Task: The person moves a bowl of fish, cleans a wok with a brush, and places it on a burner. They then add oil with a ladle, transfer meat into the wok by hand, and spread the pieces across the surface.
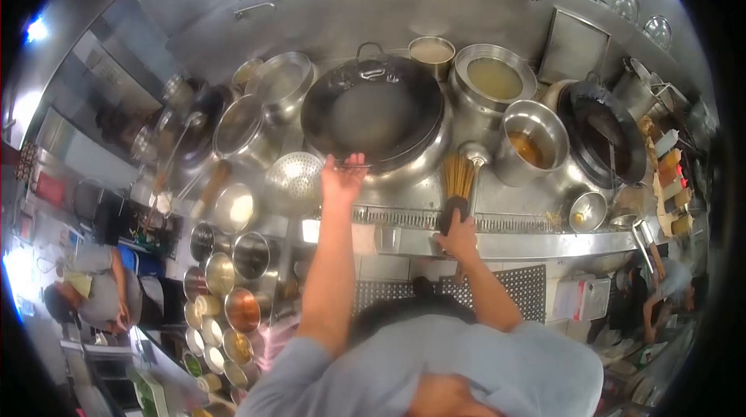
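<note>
A large black wok (373, 79) sits on the range in front of me, with cloudy liquid in its bottom and a loop handle at its far rim. My left hand (344, 176) is at the near rim, its fingers closed round the wok's front handle. My right hand (460, 237) grips a bamboo wok brush (458, 176) by its dark handle, bristles pointing up and away from me. The brush is right of the wok, over the stove front. A small ladle head (475, 154) lies just beside the bristles.
A perforated strainer (295, 182) lies left of my left hand. Pots of liquid, including one with amber liquid (528, 145), stand to the right, before another wok (602, 125). Several ingredient tins (242, 308) are at lower left. Other people (109, 285) work at both sides.
</note>
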### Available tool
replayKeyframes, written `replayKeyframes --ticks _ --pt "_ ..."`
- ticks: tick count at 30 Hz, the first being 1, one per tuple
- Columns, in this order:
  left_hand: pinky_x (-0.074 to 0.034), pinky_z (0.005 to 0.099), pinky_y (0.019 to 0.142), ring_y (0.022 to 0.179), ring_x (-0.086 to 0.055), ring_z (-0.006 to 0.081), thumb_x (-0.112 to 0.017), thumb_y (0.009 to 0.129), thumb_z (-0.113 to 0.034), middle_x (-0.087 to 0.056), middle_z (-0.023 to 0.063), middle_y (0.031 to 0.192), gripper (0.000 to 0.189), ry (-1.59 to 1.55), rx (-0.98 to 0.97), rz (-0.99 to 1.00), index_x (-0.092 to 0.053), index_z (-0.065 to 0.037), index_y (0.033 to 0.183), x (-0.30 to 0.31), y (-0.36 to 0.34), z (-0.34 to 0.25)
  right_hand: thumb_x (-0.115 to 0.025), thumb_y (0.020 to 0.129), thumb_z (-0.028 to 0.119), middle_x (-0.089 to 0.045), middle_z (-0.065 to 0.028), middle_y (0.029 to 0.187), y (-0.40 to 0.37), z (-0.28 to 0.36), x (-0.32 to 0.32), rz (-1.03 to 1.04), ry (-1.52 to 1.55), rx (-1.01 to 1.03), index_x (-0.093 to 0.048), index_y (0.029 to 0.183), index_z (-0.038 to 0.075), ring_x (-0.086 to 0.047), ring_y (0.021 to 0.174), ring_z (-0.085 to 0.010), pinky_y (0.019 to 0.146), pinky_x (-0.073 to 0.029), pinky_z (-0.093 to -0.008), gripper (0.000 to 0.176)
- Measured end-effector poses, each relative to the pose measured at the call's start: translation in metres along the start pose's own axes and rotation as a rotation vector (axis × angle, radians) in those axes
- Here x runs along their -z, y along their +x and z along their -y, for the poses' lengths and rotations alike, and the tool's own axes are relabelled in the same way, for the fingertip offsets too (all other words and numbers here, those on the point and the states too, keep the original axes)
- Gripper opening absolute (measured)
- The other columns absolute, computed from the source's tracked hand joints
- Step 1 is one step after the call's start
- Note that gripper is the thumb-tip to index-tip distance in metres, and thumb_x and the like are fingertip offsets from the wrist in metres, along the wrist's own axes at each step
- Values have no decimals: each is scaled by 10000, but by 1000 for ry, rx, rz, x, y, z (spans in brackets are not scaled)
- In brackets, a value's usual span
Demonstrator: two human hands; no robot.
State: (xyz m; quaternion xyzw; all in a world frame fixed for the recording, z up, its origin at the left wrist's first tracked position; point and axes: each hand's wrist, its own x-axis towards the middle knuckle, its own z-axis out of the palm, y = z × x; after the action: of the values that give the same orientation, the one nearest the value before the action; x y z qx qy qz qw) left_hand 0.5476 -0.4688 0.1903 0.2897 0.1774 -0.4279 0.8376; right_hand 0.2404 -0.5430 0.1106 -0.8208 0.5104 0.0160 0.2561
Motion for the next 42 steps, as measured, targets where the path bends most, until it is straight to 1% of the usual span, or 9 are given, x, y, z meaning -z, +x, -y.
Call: replayKeyframes --ticks 2,5,13,19,26,30,36,40,42 --pt "-449 366 744 596 -414 173 -392 1048 -344 -426 25 691 356 -109 22 -27 -376 -116 775 -11 16 0 -799 744 414 -414 -322 1273 6 3 -9 -2 26 -27 -285 1498 84 -523 1115 -515 893 -511 -540 971" --pt "-321 335 570 502 -245 153 -381 1032 -208 -300 -3 594 349 44 -112 130 -312 -140 697 22 65 5 -787 733 305 -458 -321 1264 14 7 -34 -60 107 -97 -277 1503 92 -558 1082 -505 905 -513 -523 948" --pt "-232 312 494 489 -214 129 -368 972 -42 -223 -16 582 326 304 -179 165 -302 -143 670 -6 5 -82 -716 714 209 -644 -246 1158 -55 6 -20 100 810 -298 -358 1453 -1 -642 1043 -366 929 -492 -389 847" --pt "-220 306 474 486 -213 108 -392 952 -26 -233 -25 577 328 451 -173 253 -324 -150 656 -35 -3 -101 -755 780 146 -602 -182 1246 -99 9 -45 -58 1189 -205 -387 1450 -8 -625 1053 -276 944 -481 -368 780" --pt "-218 315 448 469 -225 102 -431 972 -91 -270 -19 568 323 608 -248 325 -329 -125 668 -61 -17 -98 -680 817 58 -561 -182 1231 -142 43 5 130 1587 -339 -224 1525 46 -590 1063 -288 552 -569 -368 842" --pt "-220 311 442 455 -218 98 -447 978 -106 -270 -29 550 347 626 -278 354 -327 -136 653 -88 -15 -96 -654 826 12 -594 -154 1090 -140 41 19 2 1521 -263 -258 1504 69 -638 699 -249 513 -550 -357 787" --pt "-205 299 423 443 -236 85 -472 983 -126 -280 -40 549 346 725 -317 359 -347 -146 660 -123 -14 -99 -659 809 -8 -577 -143 1228 -137 23 19 -158 1537 -152 -293 1504 15 -625 932 -232 663 -575 -342 786" --pt "-189 283 405 438 -259 75 -504 969 -143 -291 -45 552 350 777 -347 383 -348 -153 656 -147 -16 -96 -672 798 -2 -547 -130 1312 -142 18 36 -144 1529 -205 -316 1501 -14 -540 1168 -227 992 -450 -320 788" --pt "-189 286 404 439 -258 77 -506 964 -141 -294 -49 561 337 782 -360 404 -355 -151 662 -164 -20 -94 -676 795 7 -543 -130 1319 -124 11 39 -177 1427 -137 -314 1505 -12 -537 1173 -223 1016 -424 -319 796"
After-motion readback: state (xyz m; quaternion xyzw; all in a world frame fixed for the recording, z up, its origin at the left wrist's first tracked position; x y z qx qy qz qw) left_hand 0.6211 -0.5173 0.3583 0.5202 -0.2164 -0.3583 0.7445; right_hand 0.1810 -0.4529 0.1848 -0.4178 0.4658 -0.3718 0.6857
